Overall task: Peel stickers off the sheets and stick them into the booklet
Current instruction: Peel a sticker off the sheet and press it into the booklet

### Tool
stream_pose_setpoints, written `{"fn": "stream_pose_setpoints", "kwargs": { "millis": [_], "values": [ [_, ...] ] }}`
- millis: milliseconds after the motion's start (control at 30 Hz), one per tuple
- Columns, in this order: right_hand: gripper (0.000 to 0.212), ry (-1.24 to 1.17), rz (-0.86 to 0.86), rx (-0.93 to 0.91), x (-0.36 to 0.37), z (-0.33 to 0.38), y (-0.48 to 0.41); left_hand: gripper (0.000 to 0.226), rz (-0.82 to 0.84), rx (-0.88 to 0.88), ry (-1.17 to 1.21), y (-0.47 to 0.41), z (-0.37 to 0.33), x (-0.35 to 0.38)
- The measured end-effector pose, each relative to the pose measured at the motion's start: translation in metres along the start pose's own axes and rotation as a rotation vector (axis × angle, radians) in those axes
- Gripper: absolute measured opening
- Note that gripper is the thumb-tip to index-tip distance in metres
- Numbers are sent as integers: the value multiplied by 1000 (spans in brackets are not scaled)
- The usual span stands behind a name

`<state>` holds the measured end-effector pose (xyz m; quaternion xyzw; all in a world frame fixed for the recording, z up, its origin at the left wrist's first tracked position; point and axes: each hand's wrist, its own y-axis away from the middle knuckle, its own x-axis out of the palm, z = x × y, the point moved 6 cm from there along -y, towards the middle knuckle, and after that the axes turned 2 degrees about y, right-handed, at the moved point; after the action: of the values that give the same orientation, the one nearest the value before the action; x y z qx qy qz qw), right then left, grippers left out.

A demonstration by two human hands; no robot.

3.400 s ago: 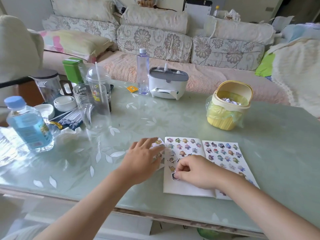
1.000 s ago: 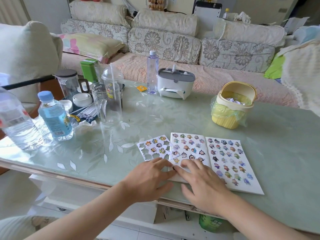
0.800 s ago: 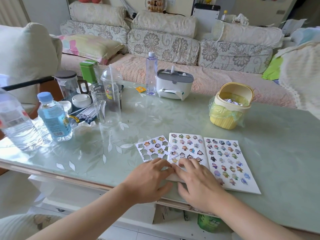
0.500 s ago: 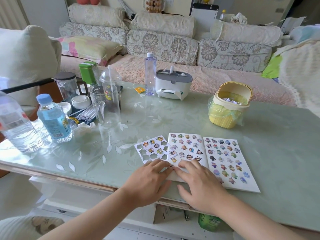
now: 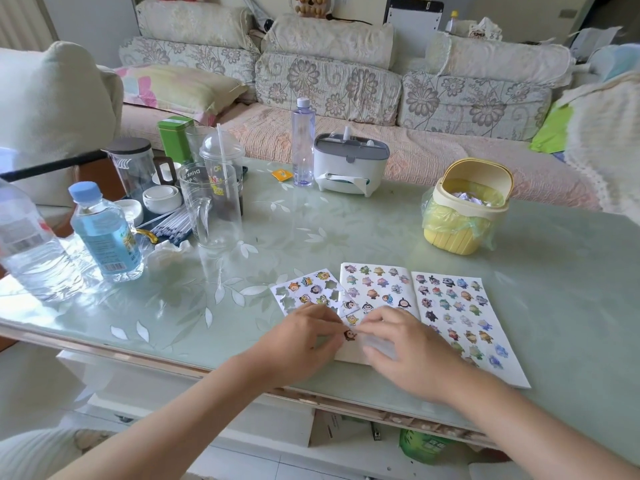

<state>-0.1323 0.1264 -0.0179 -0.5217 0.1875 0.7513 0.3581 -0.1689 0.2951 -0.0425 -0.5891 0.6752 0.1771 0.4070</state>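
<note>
An open booklet point(image 5: 450, 306) lies on the table near the front edge, both pages covered with small cartoon stickers. A sticker sheet point(image 5: 308, 291) with several empty cut-outs lies against its left side. My left hand point(image 5: 301, 344) pinches a small brown sticker point(image 5: 349, 335) at its fingertips, just above the lower part of the booklet's left page. My right hand point(image 5: 405, 351) hovers over that page, blurred, with its fingertips reaching the sticker from the right. Whether those fingers grip the sticker is not visible.
The glass-topped table point(image 5: 561, 271) carries a yellow mini bin point(image 5: 465, 209) behind the booklet, a white tissue box point(image 5: 349, 168) and a clear bottle point(image 5: 303, 140) at the back. Water bottles point(image 5: 104, 233), a glass jug point(image 5: 211, 209) and cups crowd the left. A sofa stands behind.
Both hands lay flat on the sheet and booklet before. Now they are lifted and meet over the left page, with a brown sticker peeled free between the fingertips.
</note>
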Motion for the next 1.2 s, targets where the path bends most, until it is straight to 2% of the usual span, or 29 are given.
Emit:
{"fn": "stream_pose_setpoints", "kwargs": {
  "millis": [100,233,333,433,533,667,833,1000,1067,1133,1200],
  "values": [
    [31,-62,-48,68,-8,-8,-18,27,-100,14,40,-6,2,-11],
    [33,33,-45,143,-11,-13,-43,28,-197,-10,-129,-14,8,-29],
    [35,105,34,165,-4,-13,-58,53,-55,-95,-360,-17,24,-31],
    [33,138,74,163,3,-11,-73,86,61,-218,-435,-16,41,-29],
    [32,153,77,176,7,-11,-85,89,27,-228,-428,-18,44,-30],
    [32,139,46,199,14,-11,-92,81,0,-251,-330,-21,47,-35],
    [20,-21,20,177,15,-6,-92,54,-12,-242,-338,-25,47,-38],
    [40,-79,59,73,9,-7,-89,45,-117,-260,-210,-27,44,-46],
    [39,-126,-21,-2,1,-7,-89,50,-95,-273,-171,-28,40,-49],
    [42,-166,-138,-83,-8,-8,-88,61,-5,-309,-114,-28,35,-50],
    [42,-173,-246,-133,-21,-10,-85,72,83,-421,131,-28,32,-52]
  ]
}}
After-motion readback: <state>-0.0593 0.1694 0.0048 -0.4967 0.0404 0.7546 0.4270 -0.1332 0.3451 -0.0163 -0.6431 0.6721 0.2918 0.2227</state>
